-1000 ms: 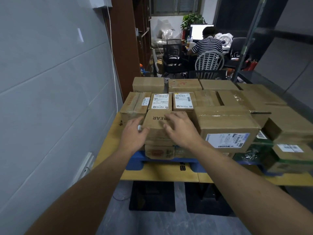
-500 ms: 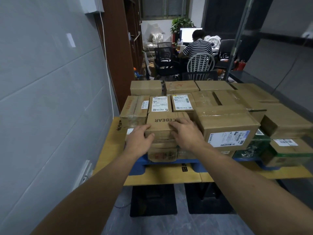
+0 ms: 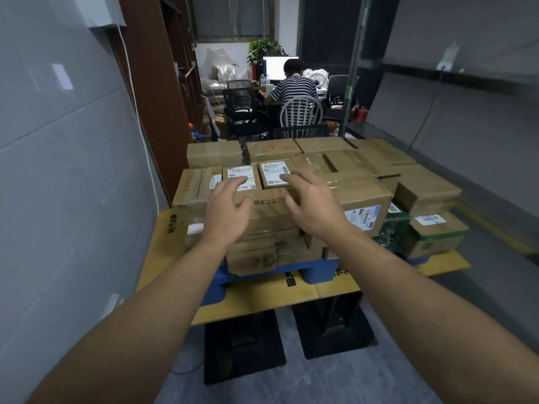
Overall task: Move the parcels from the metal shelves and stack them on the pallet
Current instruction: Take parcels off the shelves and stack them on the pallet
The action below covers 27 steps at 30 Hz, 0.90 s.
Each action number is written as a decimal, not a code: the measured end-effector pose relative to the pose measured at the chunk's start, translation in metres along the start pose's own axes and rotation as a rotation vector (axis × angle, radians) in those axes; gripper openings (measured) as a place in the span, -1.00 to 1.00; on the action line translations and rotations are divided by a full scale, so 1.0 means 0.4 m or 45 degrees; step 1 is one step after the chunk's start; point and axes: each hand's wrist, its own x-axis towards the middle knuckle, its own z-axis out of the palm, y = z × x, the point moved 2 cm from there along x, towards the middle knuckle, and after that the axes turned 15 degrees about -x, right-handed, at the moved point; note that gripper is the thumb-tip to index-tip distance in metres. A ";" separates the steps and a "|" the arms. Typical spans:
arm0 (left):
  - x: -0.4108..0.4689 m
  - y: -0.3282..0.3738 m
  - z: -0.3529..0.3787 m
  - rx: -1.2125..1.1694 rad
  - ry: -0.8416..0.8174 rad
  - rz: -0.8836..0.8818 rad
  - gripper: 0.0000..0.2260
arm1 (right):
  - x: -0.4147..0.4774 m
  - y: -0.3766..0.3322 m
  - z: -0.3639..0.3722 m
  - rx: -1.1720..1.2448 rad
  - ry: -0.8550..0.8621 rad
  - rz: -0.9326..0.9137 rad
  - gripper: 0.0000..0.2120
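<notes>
A stack of brown cardboard parcels covers the blue pallet (image 3: 318,269). At the near left of the stack lies a flat parcel printed with dark letters (image 3: 267,211). My left hand (image 3: 229,209) and my right hand (image 3: 313,207) hover just over that parcel with fingers spread and relaxed, holding nothing. Behind my fingers lie two small parcels with white labels (image 3: 274,173). A larger labelled parcel (image 3: 364,205) sits to the right of my right hand. The shelves are out of view.
Yellow cardboard sheets (image 3: 262,295) lie under the pallet, over dark floor mats. A tiled wall runs along the left and a glass partition (image 3: 466,118) along the right. Farther back a person sits at a desk with chairs (image 3: 300,112).
Both hands have lifted off the lettered parcel and opened, fingers now spread above it. The parcel stays on the stack. The view has shifted slightly.
</notes>
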 end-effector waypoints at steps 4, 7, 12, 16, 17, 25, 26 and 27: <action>-0.015 0.053 0.072 -0.056 -0.056 0.054 -0.61 | -0.040 0.064 -0.053 -0.004 0.098 0.075 -0.59; -0.039 0.090 0.133 -0.091 -0.123 0.043 -0.61 | -0.072 0.139 -0.072 -0.008 0.099 0.157 -0.60; -0.065 0.125 0.216 -0.090 -0.198 0.007 -0.54 | -0.113 0.264 -0.086 -0.010 0.075 0.312 -0.56; -0.067 0.131 0.276 -0.063 -0.212 -0.058 -0.48 | -0.136 0.353 -0.085 0.025 -0.027 0.377 -0.51; -0.067 0.133 0.291 -0.051 -0.214 -0.076 -0.47 | -0.139 0.372 -0.082 0.055 -0.047 0.393 -0.51; -0.068 0.137 0.360 0.050 -0.127 -0.243 -0.49 | -0.120 0.437 -0.044 0.323 -0.186 0.408 -0.51; -0.066 0.141 0.363 0.043 -0.110 -0.259 -0.50 | -0.117 0.437 -0.040 0.335 -0.185 0.391 -0.51; -0.065 0.145 0.365 0.038 -0.089 -0.268 -0.50 | -0.115 0.437 -0.037 0.353 -0.185 0.379 -0.52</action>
